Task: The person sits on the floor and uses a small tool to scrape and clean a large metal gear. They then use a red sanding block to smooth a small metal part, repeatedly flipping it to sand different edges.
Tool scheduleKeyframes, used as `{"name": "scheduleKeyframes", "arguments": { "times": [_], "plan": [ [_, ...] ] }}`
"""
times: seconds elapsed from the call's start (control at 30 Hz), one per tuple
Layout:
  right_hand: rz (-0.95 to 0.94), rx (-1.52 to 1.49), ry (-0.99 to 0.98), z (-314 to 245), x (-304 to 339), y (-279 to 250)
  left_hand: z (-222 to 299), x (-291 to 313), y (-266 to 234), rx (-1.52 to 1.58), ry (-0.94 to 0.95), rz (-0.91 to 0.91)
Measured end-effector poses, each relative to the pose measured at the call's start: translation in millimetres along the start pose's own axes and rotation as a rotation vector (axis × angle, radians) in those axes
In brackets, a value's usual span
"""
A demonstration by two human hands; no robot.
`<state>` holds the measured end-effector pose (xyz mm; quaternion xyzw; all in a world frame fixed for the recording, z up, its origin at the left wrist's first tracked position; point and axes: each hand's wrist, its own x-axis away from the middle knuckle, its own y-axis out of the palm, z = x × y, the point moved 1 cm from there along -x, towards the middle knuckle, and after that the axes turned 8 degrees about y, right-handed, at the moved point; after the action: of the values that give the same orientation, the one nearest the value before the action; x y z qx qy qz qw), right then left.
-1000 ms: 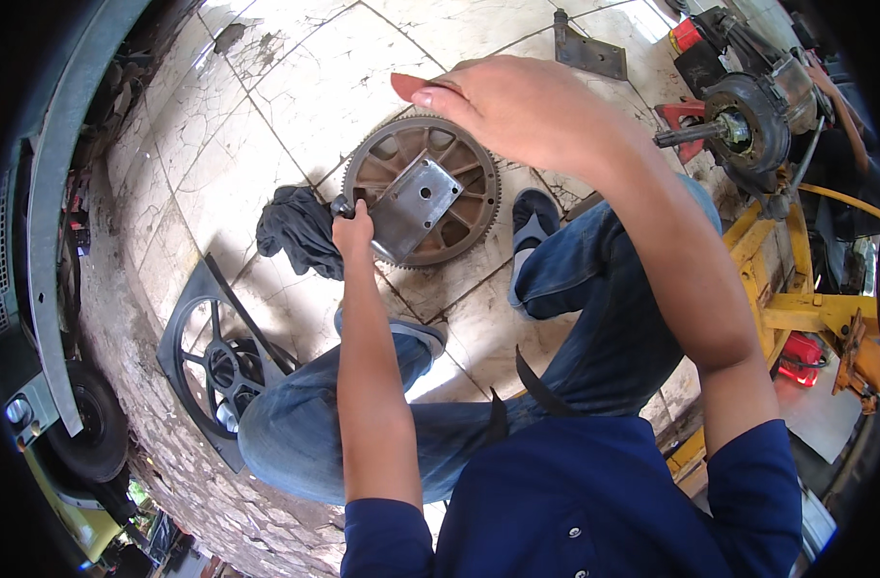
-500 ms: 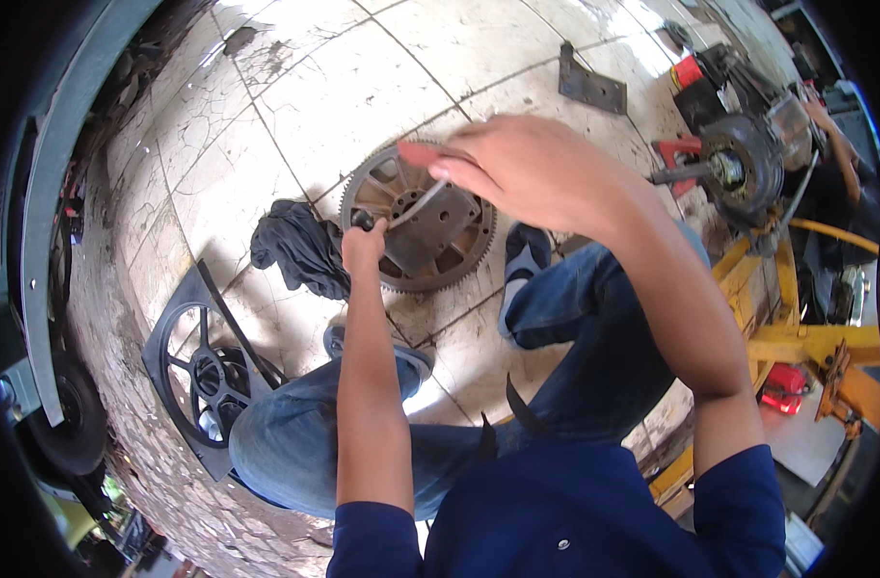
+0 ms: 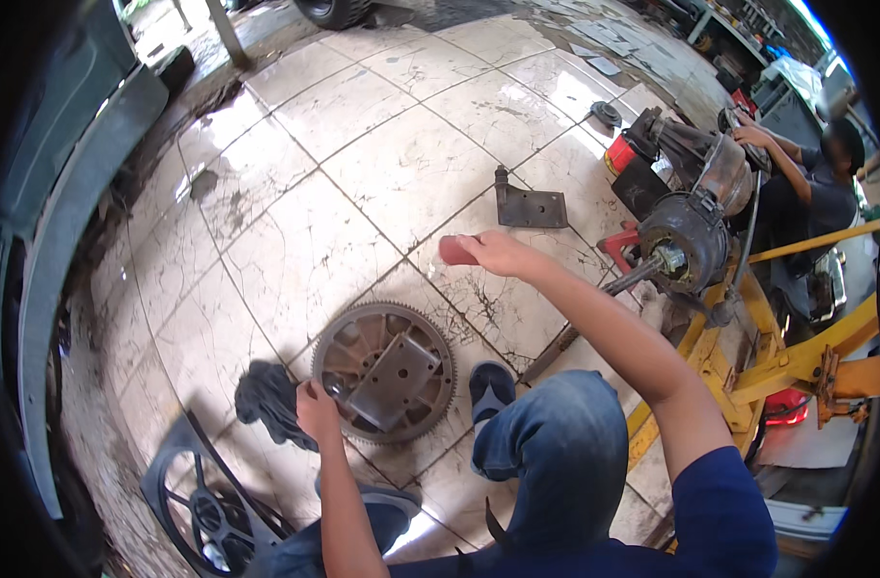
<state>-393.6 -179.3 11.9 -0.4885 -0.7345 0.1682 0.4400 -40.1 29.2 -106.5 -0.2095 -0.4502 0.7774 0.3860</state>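
Observation:
A toothed flywheel lies flat on the tiled floor, with a dark steel plate with holes resting across it. My left hand is closed at the flywheel's left edge; a small rounded shiny thing shows beside the fingertips, but what the fingers hold is unclear. Farther off, my right hand is raised with a flat reddish piece pinched in its fingers. Its material is hard to tell. Next to my left hand lies a crumpled black cloth.
A dark bracket lies beyond my right hand. On the right, a large axle-like assembly stands by a yellow frame, where another person works. A black spoked part lies at lower left.
My right hand has swung away from my left, outward over the floor, keeping the reddish piece. The pale rod-like thing between the hands no longer shows. My view has tilted farther out.

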Motion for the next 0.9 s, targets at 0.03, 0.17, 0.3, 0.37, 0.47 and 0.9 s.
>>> {"name": "scheduleKeyframes", "arguments": {
  "times": [0.03, 0.17, 0.3, 0.37, 0.47, 0.9],
  "plan": [
    [0.048, -0.009, 0.088, 25, -23, 3, 11, -9, 2, 0.050, 0.056, -0.007],
    [0.271, -0.018, 0.311, 78, -75, 17, 48, -20, 19, 0.298, 0.284, -0.099],
    [0.398, 0.012, 0.335, 105, -125, 14, 92, -8, 25, 0.422, 0.465, -0.340],
    [0.415, 0.007, 0.400, 121, -149, 8, 103, -3, 27, 0.430, 0.480, -0.435],
    [0.390, -0.027, 0.454, 138, -184, 6, 107, 1, 24, 0.458, 0.472, -0.524],
    [0.342, -0.165, 0.334, 173, -250, 15, 101, 0, 35, 0.458, 0.363, -0.599]
  ]
}}
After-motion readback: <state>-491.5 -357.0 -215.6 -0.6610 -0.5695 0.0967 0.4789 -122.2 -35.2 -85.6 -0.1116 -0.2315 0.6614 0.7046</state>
